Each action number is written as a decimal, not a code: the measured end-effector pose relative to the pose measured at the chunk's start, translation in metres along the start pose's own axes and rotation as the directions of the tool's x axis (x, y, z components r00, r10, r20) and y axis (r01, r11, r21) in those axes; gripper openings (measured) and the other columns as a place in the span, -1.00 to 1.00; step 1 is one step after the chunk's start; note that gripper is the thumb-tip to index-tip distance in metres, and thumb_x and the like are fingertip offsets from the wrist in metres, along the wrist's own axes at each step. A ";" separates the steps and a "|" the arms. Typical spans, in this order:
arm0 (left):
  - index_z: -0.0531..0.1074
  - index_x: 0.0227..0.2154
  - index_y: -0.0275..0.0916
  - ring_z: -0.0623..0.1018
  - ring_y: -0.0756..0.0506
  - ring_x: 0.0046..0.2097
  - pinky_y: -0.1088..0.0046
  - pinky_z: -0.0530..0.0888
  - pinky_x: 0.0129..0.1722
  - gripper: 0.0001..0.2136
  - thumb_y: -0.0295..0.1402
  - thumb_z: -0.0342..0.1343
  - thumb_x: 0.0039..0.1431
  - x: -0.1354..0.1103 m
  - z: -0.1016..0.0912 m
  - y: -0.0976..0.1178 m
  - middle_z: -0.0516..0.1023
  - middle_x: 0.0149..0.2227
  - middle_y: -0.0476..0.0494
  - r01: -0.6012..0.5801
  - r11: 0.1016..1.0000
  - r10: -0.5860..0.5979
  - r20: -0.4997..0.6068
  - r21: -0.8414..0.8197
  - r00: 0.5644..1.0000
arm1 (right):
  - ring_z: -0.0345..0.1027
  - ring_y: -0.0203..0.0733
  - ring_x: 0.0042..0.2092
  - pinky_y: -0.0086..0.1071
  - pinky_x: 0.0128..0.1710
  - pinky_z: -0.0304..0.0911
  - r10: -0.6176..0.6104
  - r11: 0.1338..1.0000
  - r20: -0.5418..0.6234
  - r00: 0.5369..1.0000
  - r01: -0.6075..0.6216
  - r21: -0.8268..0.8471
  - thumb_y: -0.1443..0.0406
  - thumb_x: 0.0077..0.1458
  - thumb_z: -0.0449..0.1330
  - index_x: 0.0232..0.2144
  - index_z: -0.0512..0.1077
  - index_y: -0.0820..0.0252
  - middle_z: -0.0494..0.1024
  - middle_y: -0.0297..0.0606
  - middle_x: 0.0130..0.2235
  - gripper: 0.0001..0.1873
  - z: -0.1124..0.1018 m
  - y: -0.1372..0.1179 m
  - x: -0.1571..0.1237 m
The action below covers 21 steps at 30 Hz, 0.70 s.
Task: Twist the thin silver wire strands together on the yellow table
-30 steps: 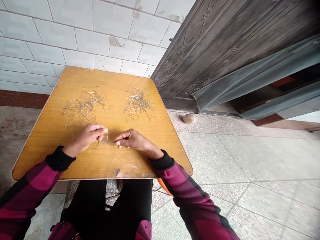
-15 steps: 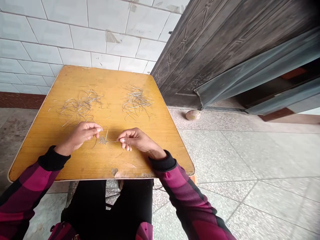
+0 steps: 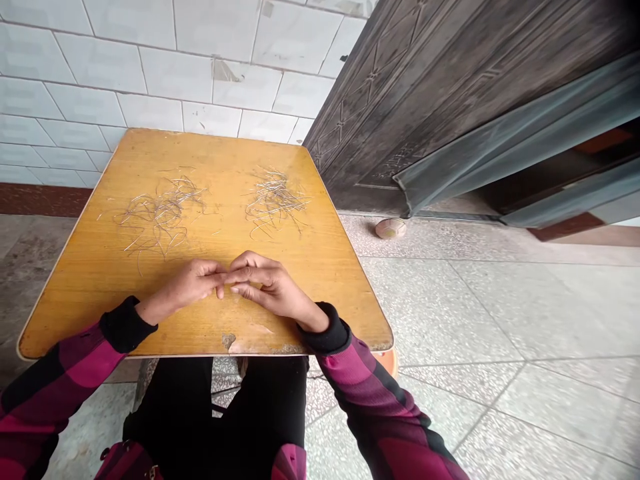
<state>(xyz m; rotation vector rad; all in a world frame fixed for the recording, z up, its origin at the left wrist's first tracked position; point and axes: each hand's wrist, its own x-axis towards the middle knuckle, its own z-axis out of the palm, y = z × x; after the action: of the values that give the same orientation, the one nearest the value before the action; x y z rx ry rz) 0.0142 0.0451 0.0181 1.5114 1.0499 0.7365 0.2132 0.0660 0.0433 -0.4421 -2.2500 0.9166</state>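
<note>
Head view: the left hand [image 3: 193,283] and right hand [image 3: 265,283] were apart before, but now their fingertips touch above the bench [image 3: 320,300]. You cannot tell if they pinch a wire. The left pile of thin wire [image 3: 160,217] and right pile of thin wire [image 3: 274,202] lie past them.

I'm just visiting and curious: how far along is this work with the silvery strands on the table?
Done so far: the strands lie in two separate heaps on the yellow wooden tabletop, the right heap tighter than the looser left heap. In hand: the left hand and right hand meet at the fingertips; anything between them is too fine to see. Left: both heaps remain on the table.
</note>
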 end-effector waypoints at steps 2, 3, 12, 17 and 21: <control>0.38 -0.58 -0.27 0.19 0.09 -0.60 0.53 0.13 -0.59 -0.68 -0.14 0.07 0.15 0.000 0.001 0.002 0.28 -0.64 0.06 0.026 1.000 -0.026 0.008 -0.012 1.000 | 0.38 -0.21 -0.08 -0.30 -0.09 0.35 -0.038 0.994 -0.018 0.999 0.036 -0.103 0.23 0.27 0.11 -0.06 0.48 0.15 0.46 -0.16 -0.13 -0.75 0.001 0.001 -0.001; 0.39 -0.55 -0.27 0.19 0.09 -0.61 0.53 0.12 -0.61 -0.70 -0.15 0.07 0.14 -0.001 0.002 0.002 0.29 -0.65 0.07 0.036 0.999 -0.036 0.021 -0.013 0.999 | 0.38 -0.20 -0.07 -0.31 -0.09 0.35 -0.058 0.990 -0.017 0.998 0.055 -0.132 0.25 0.27 0.11 -0.06 0.47 0.15 0.46 -0.15 -0.11 -0.75 0.002 0.002 -0.002; 0.42 -0.53 -0.27 0.23 0.10 -0.65 0.54 0.16 -0.61 -0.74 -0.30 -0.03 0.22 -0.004 0.007 0.002 0.42 -0.60 0.03 -0.019 0.992 0.002 0.141 0.122 0.990 | 0.39 -0.26 -0.29 -0.38 -0.30 0.35 0.095 0.949 -0.157 0.983 -0.138 -0.283 0.15 0.23 0.14 -0.17 0.46 0.22 0.48 -0.14 -0.19 -0.74 0.008 0.010 -0.004; 0.43 -0.59 -0.26 0.30 0.06 -0.60 0.51 0.21 -0.55 -0.67 -0.27 -0.01 0.24 -0.006 0.006 0.005 0.39 -0.65 0.01 -0.047 0.969 0.011 0.145 0.242 0.989 | 0.43 -0.28 -0.31 -0.42 -0.30 0.31 0.123 0.971 -0.091 0.988 -0.138 -0.196 0.22 0.28 0.09 -0.29 0.48 0.21 0.53 -0.23 -0.34 -0.78 0.009 0.013 -0.005; 0.52 -0.43 -0.25 0.44 0.01 -0.48 0.51 0.26 -0.47 -0.78 -0.22 0.10 0.18 -0.009 -0.005 0.007 0.54 -0.50 -0.03 -0.108 0.919 0.060 0.136 0.380 0.989 | 0.41 -0.30 -0.34 -0.43 -0.32 0.27 0.219 0.949 -0.197 0.956 -0.256 -0.182 0.26 0.24 0.13 -0.34 0.51 0.21 0.55 -0.26 -0.36 -0.81 0.001 0.015 -0.005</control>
<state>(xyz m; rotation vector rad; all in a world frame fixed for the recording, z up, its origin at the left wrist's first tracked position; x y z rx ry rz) 0.0079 0.0391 0.0264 1.9254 1.0855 0.5038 0.2174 0.0735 0.0298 -0.8715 -2.1683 0.7307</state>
